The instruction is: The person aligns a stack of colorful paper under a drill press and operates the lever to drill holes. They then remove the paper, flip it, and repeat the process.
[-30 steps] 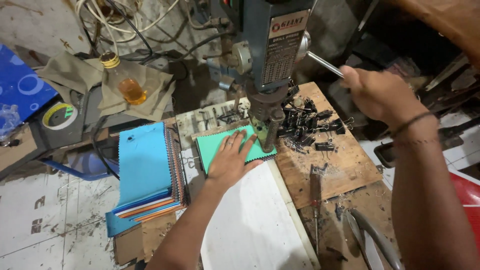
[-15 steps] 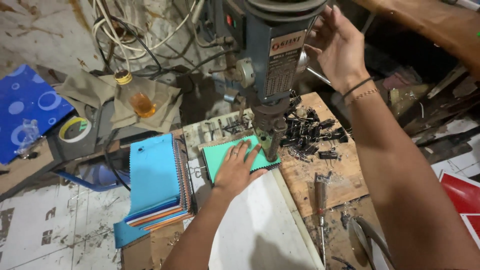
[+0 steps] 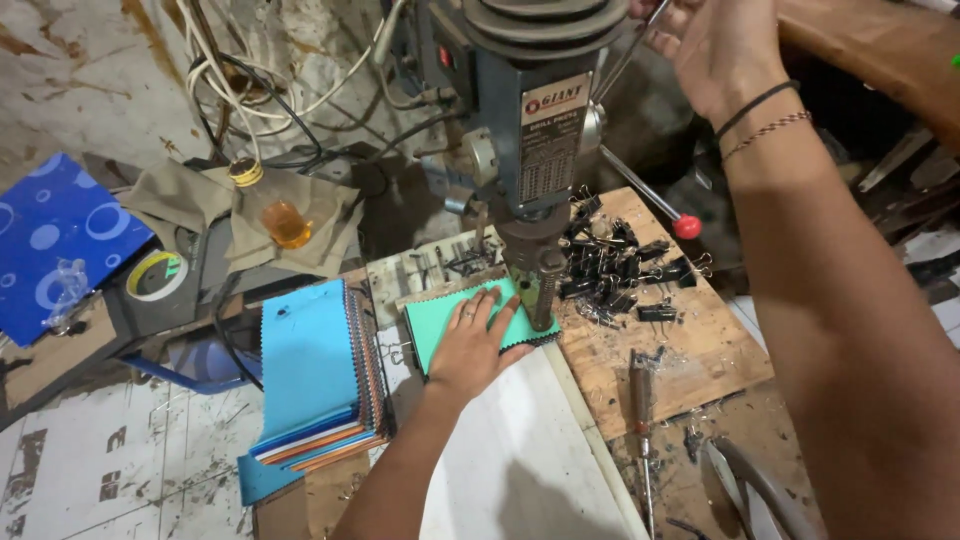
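Teal fabric swatch stack point(image 3: 440, 325), zigzag-cut edges, one stack, lies flat on the grey metal drill-press table under the spindle point(image 3: 540, 285). Left hand point(image 3: 475, 345) pressed flat on top of it, fingers spread wide, fingertips just beside the spindle; palm down, gripping nothing. Right hand point(image 3: 715, 50) raised at the top of the frame beside the blue-grey drill press head point(image 3: 530, 110), fingers curled around one thin metal feed-lever rod point(image 3: 630, 50). A second lever rod ending in a red ball knob point(image 3: 686, 227) points down to the right, free of either hand.

Count of other items:
- One pile of black metal binder clips point(image 3: 620, 270) on the wooden board point(image 3: 690, 350), right of the spindle; individual number cannot be told.
- One larger bundle of coloured swatches with a blue top sheet point(image 3: 310, 375), left of the teal stack, apart from it.
- One screwdriver point(image 3: 640, 410) lying on the board.
- One roll of tape point(image 3: 158, 275).
- One clear bottle of amber liquid point(image 3: 275, 210) on a cloth.
- One white sheet point(image 3: 510, 460) under the left forearm.
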